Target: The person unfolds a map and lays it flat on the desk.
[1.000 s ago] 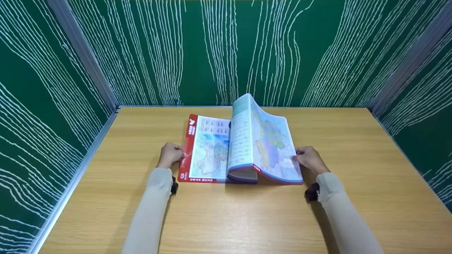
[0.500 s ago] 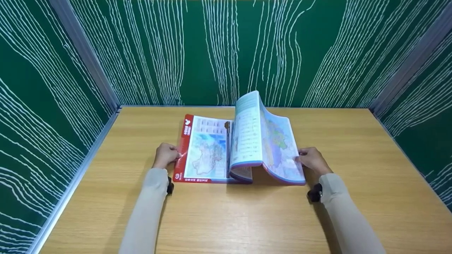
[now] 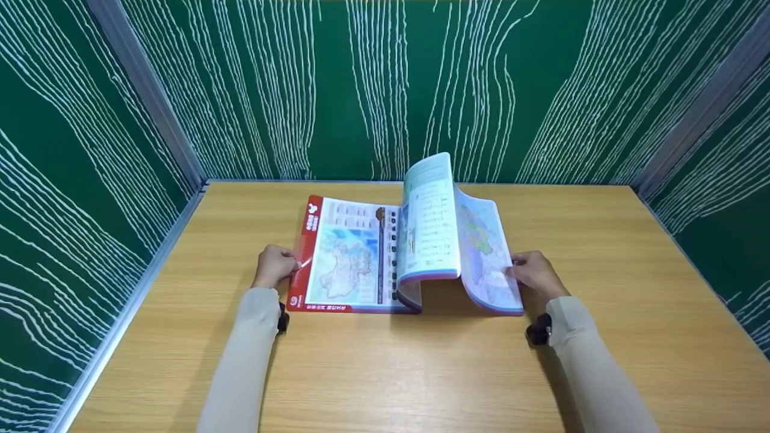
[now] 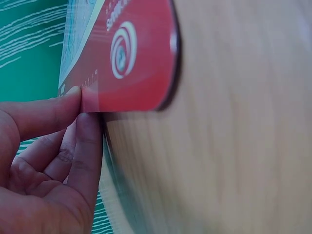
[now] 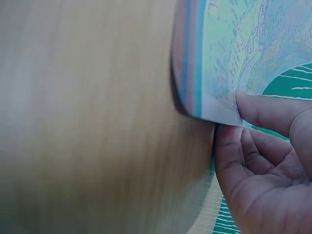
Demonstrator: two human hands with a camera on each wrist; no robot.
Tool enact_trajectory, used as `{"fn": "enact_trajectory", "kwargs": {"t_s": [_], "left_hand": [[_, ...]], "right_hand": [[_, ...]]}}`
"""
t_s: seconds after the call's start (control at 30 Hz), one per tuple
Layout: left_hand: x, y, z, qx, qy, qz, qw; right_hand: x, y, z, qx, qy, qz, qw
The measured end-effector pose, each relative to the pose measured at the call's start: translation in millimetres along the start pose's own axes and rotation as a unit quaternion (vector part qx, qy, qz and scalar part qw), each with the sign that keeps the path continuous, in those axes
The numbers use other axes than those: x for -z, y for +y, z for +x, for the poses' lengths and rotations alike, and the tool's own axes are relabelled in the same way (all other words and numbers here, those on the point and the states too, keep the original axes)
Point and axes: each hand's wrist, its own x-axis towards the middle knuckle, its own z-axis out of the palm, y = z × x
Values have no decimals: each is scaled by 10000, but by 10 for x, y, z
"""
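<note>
An open map booklet (image 3: 433, 228) with a red-edged outer sheet lies on the table, its middle pages bulging up into a tall fold. My left hand (image 3: 275, 266) pinches the red left edge (image 4: 131, 92) between thumb and forefinger, as the left wrist view shows close up. On the other side my right hand (image 3: 535, 270) pinches the edge of the right page (image 5: 219, 102), thumb on top and fingers beneath. A printed map (image 3: 349, 264) and a column of small pictures show on the left sheet. Part of the right page is hidden behind the raised fold.
The wooden table (image 3: 397, 373) extends around the booklet on all sides. Green panels with white wavy lines (image 3: 331, 90) close off the back and both sides, joined by grey corner posts (image 3: 144, 90). A dark wrist camera (image 3: 539, 329) sits at the right sleeve.
My left hand has drawn the red edge further left, uncovering the column of pictures. The raised fold has shifted right and leans over more. My right hand has moved slightly right with its edge.
</note>
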Motion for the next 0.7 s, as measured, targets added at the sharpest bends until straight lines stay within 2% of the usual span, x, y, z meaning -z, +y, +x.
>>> {"fn": "enact_trajectory", "kwargs": {"t_s": [0.3,0.43,0.57,0.7], "left_hand": [[49,-31,26,-27,128,183,9997],[75,-38,21,15,91,142,9999],[100,-57,23,-131,206,426,9988],[119,-71,31,-128,236,560,9981]], "right_hand": [[53,26,-11,-45,-61,-6,10000],[75,39,-18,-73,-74,-38,9999],[94,83,-20,66,9,-15,10000],[119,115,-21,193,137,-67,9997]]}}
